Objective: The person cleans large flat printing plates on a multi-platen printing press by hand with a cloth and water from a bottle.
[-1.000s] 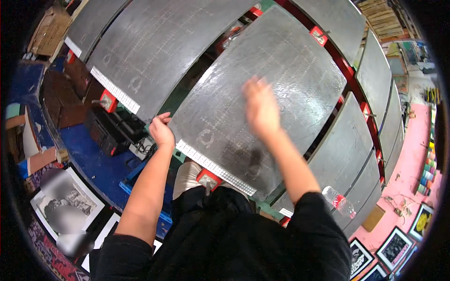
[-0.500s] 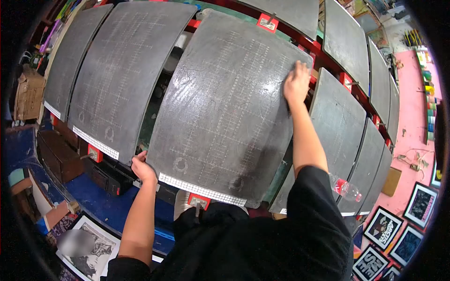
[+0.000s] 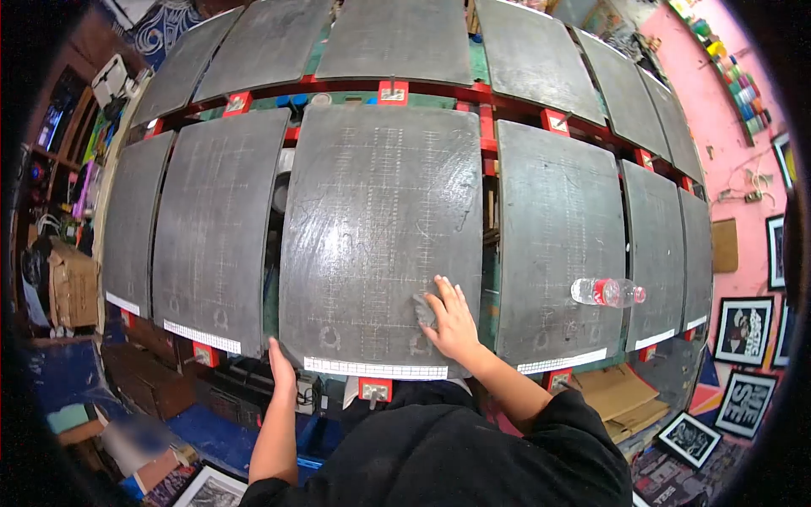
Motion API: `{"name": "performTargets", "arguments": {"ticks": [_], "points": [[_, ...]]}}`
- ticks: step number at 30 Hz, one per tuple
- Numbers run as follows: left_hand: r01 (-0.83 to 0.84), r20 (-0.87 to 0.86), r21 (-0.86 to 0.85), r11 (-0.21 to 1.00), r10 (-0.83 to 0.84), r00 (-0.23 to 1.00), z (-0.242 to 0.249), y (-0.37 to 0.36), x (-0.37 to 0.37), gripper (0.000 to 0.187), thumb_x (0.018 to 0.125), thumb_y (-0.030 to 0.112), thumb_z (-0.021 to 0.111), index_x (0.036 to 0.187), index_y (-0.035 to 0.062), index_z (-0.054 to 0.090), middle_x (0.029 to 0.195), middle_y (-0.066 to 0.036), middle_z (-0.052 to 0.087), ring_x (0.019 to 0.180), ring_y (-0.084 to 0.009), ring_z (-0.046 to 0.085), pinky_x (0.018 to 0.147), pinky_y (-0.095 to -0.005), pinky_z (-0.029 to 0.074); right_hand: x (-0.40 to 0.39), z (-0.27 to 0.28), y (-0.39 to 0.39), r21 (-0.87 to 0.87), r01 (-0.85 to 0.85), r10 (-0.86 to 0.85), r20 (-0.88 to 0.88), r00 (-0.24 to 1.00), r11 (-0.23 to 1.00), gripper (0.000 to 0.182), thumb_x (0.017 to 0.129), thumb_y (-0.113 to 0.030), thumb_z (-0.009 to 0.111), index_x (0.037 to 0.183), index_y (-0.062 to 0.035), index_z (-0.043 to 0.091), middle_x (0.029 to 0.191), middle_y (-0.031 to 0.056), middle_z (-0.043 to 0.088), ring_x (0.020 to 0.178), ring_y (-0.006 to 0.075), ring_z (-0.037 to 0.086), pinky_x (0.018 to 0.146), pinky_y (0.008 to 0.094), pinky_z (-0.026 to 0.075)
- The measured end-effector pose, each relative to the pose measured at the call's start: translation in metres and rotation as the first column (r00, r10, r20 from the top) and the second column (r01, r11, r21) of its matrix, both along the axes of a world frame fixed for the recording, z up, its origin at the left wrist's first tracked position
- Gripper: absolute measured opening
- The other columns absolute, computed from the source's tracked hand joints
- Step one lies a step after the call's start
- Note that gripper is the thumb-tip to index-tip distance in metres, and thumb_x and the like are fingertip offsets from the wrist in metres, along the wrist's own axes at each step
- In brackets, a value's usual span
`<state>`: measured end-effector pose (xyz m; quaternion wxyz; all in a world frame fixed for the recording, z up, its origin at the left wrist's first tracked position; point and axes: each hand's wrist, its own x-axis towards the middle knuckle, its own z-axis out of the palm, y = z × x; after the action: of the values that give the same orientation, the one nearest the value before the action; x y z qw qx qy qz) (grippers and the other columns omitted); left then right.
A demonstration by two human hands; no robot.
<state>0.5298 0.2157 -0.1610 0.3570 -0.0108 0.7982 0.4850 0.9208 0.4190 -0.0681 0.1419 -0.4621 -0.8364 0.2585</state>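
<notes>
A large grey platen with white scale marks and a gridded strip along its near edge lies in front of me. Its surface shines in patches. My right hand presses on the lower right part of it. Between the thumb and fingers shows a small grey piece, apparently a cloth, mostly covered by the hand. My left hand is at the near left corner of the platen, with its visible digit straight and pointing up; its other fingers are largely hidden.
More grey platens stand around on a red frame. A plastic bottle with a red label lies on the right-hand platen. Flat cardboard and framed prints are at the lower right.
My right hand has come from the platen's far right edge down to its lower right area. The left hand stays by the near left corner. My view has turned.
</notes>
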Motion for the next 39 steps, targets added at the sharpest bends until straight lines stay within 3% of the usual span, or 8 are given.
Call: {"name": "performTargets", "arguments": {"ticks": [3,9,14,17,21,23,33,39], "points": [[0.226,-0.574,-0.412,0.883,-0.444,0.688,0.065,-0.017,0.067,0.062,0.103,0.029,0.061,0.153,-0.0026,0.042,0.155,-0.027,0.039,0.145,-0.0442,0.036,0.122,-0.0516,0.027,-0.015,-0.005,-0.013,0.026,0.082,-0.084,0.102,0.991,0.996,0.07,0.084,-0.025,0.082,0.145,-0.0055,0.053,0.167,0.0245,0.032,0.155,0.0425,0.032,0.126,0.0596,0.023],[0.995,-0.659,-0.014,0.103,-0.749,0.068,0.15,0.116,0.141,0.037,0.084,0.023,0.079,0.119,0.0124,0.071,0.143,-0.016,0.058,0.14,-0.0412,0.047,0.12,-0.0554,0.032,-0.007,0.02,-0.05,0.023,0.418,-0.417,-0.039,0.908,0.908,0.078,0.085,-0.025,0.081,0.152,-0.0046,0.046,0.166,0.0236,0.033,0.156,0.0425,0.027,0.127,0.058,0.019],[0.885,-0.796,-0.22,-0.41,-0.449,-0.406,0.105,0.214,0.189,0.046,0.086,0.034,0.078,0.126,0.0162,0.066,0.143,-0.013,0.055,0.141,-0.0332,0.047,0.12,-0.0578,0.031,0.051,-0.035,-0.152,-0.032,0.998,-0.937,-0.345,0.048,0.063,0.058,0.098,-0.026,0.074,0.141,0.0025,0.047,0.134,0.0175,0.05,0.12,0.0288,0.052,0.107,0.0417,0.043],[0.793,-0.744,-0.362,-0.491,-0.36,-0.562,0.085,0.229,0.202,0.048,0.088,0.038,0.076,0.129,0.016,0.062,0.133,-0.009,0.056,0.127,-0.0289,0.052,0.111,-0.0536,0.038,0.111,-0.062,-0.179,-0.389,0.847,-0.859,-0.211,-0.466,-0.363,0.069,0.1,-0.034,0.076,0.145,0.0063,0.042,0.126,0.0153,0.059,0.105,0.0255,0.059,0.091,0.0383,0.051],[0.801,-0.774,-0.378,-0.465,-0.316,-0.549,0.076,0.241,0.218,0.04,0.09,0.036,0.074,0.124,0.0172,0.063,0.122,-0.007,0.056,0.116,-0.0269,0.054,0.1,-0.0487,0.041,0.157,-0.067,-0.117,-0.889,0.449,-0.7,-0.265,-0.663,-0.088,0.073,0.102,-0.053,0.066,0.141,0.0081,0.055,0.129,0.0162,0.068,0.108,0.0275,0.066,0.092,0.0378,0.054],[0.808,-0.811,-0.385,-0.445,-0.256,-0.527,0.07,0.264,0.23,0.036,0.089,0.033,0.074,0.121,0.0199,0.065,0.124,-0.008,0.057,0.12,-0.0291,0.054,0.098,-0.0496,0.041,0.161,-0.066,-0.085,-0.741,0.397,-0.535,-0.061,-0.843,-0.541,0.069,0.102,-0.054,0.065,0.128,0.0092,0.066,0.125,0.0157,0.071,0.104,0.0271,0.069,0.091,0.0398,0.056],[0.827,-0.852,-0.485,0.286,-0.369,-0.372,0.029,0.635,0.268,0.028,0.099,0.036,0.066,0.118,0.0164,0.066,0.125,-0.013,0.06,0.125,-0.0348,0.054,0.102,-0.0553,0.045,0.145,-0.056,-0.069,-0.529,0.555,-0.592,-0.119,-0.797,-0.642,0.075,0.099,-0.059,0.066,0.124,0.0114,0.069,0.119,0.014,0.073,0.101,0.0253,0.069,0.093,0.0388,0.054],[0.873,-0.856,-0.472,0.125,-0.302,-0.419,0.036,0.525,0.288,0.032,0.097,0.03,0.065,0.115,0.0039,0.062,0.119,-0.019,0.06,0.111,-0.0391,0.055,0.093,-0.0559,0.044,0.146,-0.056,-0.066,-0.413,0.567,-0.594,-0.074,-0.801,-0.713,0.064,0.103,-0.05,0.065,0.117,0.0129,0.071,0.108,0.0167,0.076,0.092,0.0243,0.067,0.086,0.0394,0.053]]}}
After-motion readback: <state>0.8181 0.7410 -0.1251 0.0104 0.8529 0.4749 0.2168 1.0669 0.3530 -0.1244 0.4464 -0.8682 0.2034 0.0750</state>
